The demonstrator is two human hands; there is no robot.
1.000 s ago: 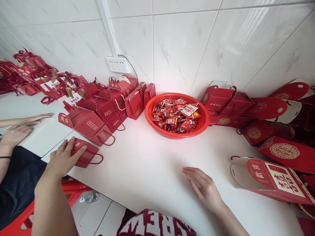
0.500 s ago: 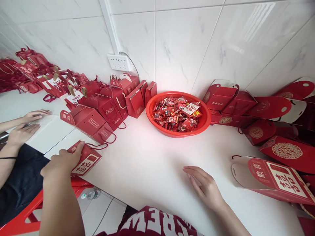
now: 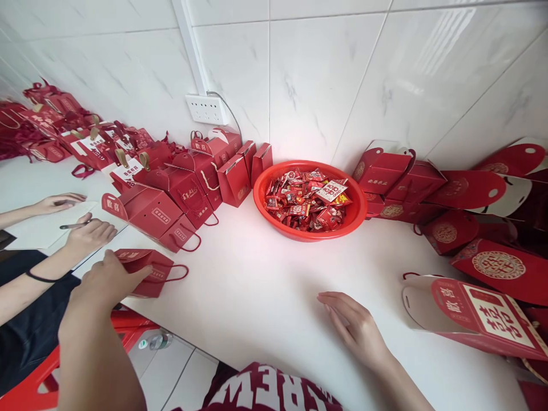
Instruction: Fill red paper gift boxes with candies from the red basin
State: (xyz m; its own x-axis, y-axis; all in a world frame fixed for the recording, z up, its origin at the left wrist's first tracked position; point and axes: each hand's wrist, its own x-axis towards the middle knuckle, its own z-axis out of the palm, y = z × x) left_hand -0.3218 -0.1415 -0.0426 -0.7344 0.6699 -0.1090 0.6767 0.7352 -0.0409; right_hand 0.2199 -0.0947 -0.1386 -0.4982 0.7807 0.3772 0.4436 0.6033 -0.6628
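Observation:
My left hand [image 3: 105, 279] is at a small red gift box [image 3: 156, 271] with a red cord handle, which stands at the table's left front edge. Its thumb stretches across the box's near side, apart from the fingers; the fingertips are partly hidden. My right hand [image 3: 357, 322] lies open on the white table [image 3: 257, 285], fingers stretched out and holding nothing. Beyond it, by the wall, sits a red plastic basket [image 3: 310, 235] full of small red-wrapped sweets [image 3: 295, 197]. To its right lies a larger red gift box [image 3: 479, 317] with its pale flap towards the hand.
Several red boxes [image 3: 160, 214] line the table on the left, with more bags [image 3: 92, 145] beyond. Further boxes [image 3: 398, 177] crowd the right side. At left, another person's hand [image 3: 92, 234] holds a pen over paper [image 3: 47, 228]. A power strip [image 3: 208, 109] is on the wall.
The small box under my left hand has turned from its tilted pose to stand upright, and my thumb has spread. The other person's pen hand moved right. My right hand stays put.

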